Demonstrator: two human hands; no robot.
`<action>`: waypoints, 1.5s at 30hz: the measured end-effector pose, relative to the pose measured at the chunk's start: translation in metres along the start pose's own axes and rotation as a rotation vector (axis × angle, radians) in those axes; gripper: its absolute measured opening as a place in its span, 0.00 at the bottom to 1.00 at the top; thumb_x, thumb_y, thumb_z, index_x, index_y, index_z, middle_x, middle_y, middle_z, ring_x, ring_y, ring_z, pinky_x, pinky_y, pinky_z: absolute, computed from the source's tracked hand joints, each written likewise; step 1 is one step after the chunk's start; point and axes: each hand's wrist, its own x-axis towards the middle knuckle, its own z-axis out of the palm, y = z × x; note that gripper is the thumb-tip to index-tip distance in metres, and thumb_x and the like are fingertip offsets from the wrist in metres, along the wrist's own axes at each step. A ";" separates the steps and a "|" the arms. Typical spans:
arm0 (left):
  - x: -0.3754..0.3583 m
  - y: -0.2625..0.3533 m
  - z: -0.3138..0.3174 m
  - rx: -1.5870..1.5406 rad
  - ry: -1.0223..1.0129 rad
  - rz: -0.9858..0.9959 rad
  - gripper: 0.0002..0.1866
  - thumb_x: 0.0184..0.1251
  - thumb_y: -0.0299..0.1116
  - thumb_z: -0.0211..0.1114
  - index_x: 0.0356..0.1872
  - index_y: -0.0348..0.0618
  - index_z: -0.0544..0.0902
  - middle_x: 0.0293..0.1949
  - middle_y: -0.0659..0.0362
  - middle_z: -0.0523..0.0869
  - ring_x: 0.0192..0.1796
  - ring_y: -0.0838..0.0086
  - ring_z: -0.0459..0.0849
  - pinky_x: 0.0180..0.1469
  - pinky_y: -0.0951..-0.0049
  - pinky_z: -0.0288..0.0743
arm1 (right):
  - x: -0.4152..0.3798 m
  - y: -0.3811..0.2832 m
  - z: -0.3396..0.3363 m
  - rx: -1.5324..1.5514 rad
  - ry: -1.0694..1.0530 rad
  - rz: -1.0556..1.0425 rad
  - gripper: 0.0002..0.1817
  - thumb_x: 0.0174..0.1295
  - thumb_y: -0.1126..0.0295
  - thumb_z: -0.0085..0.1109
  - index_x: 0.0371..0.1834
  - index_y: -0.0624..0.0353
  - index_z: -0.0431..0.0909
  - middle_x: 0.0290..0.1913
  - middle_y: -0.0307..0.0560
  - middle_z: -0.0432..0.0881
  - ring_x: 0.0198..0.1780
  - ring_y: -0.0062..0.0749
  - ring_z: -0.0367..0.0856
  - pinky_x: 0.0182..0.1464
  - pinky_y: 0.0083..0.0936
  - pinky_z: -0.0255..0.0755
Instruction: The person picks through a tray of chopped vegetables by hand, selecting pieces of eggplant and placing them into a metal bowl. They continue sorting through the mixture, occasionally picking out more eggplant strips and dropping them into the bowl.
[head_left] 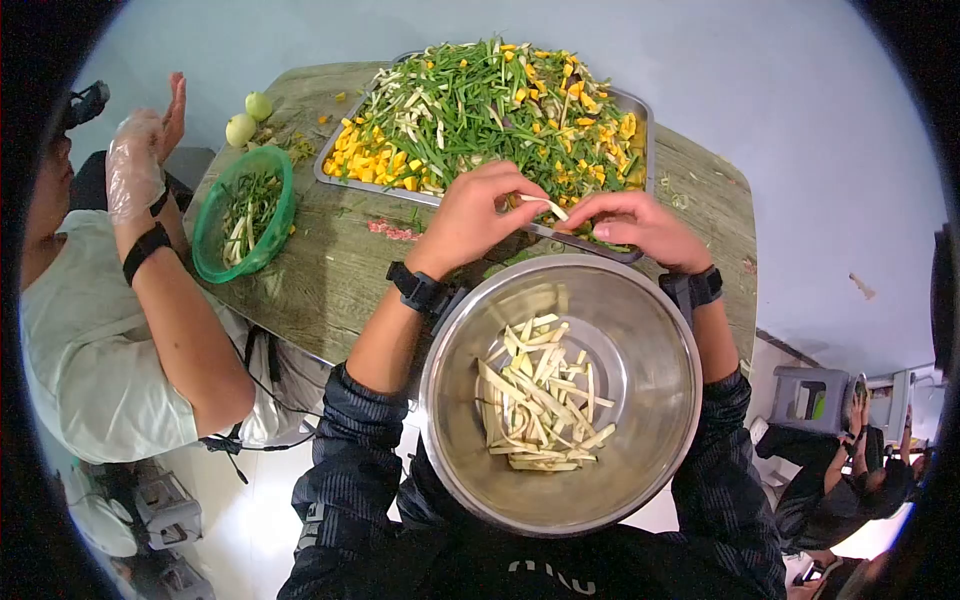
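Note:
Pinched in my left hand point(487, 215) is a pale vegetable strip point(545, 205), which slants down toward my right hand point(640, 228). My right fingers are bent closed at the far end of that strip, with their grip partly hidden. Both hands are over the near rim of a metal tray point(380, 190), heaped with chopped green stems point(470, 100) and yellow-orange cubes point(375, 160). Below my hands, a steel bowl point(650, 440) sits between my forearms and holds many cut pale strips point(540, 400).
On the wooden table point(330, 300), a green basket point(285, 215) of stems stands left, near two pale round vegetables point(241, 129). Red-and-white scraps point(393, 230) lie before the tray. A co-worker in a white shirt point(120, 350) sits left, with a plastic-gloved hand point(135, 170) raised.

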 end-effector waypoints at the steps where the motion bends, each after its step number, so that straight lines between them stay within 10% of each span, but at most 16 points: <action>1: 0.000 0.000 0.000 -0.049 0.002 -0.051 0.06 0.65 0.33 0.74 0.39 0.45 0.91 0.32 0.56 0.85 0.35 0.66 0.83 0.38 0.66 0.76 | 0.001 -0.003 0.002 0.005 0.016 0.032 0.15 0.73 0.70 0.59 0.58 0.64 0.84 0.58 0.47 0.85 0.61 0.31 0.81 0.67 0.30 0.71; 12: -0.003 -0.030 -0.026 0.403 0.349 -0.101 0.09 0.65 0.36 0.73 0.32 0.41 0.88 0.31 0.56 0.85 0.36 0.60 0.84 0.40 0.62 0.77 | -0.020 -0.011 -0.016 0.174 0.469 -0.144 0.15 0.71 0.66 0.59 0.50 0.66 0.87 0.53 0.49 0.88 0.54 0.31 0.83 0.57 0.26 0.75; 18: -0.002 -0.048 -0.032 0.728 0.512 -0.331 0.10 0.60 0.40 0.75 0.30 0.47 0.86 0.33 0.59 0.84 0.41 0.60 0.83 0.43 0.58 0.75 | -0.015 -0.043 0.001 0.067 -0.055 -0.220 0.27 0.66 0.52 0.66 0.56 0.65 0.84 0.65 0.59 0.80 0.64 0.38 0.78 0.64 0.31 0.71; 45: 0.009 -0.054 -0.036 0.630 0.686 -0.304 0.06 0.57 0.36 0.73 0.33 0.47 0.88 0.33 0.61 0.86 0.42 0.60 0.83 0.44 0.57 0.73 | -0.017 -0.040 -0.005 0.093 0.054 -0.178 0.18 0.70 0.64 0.63 0.56 0.65 0.82 0.61 0.51 0.80 0.57 0.32 0.79 0.61 0.30 0.72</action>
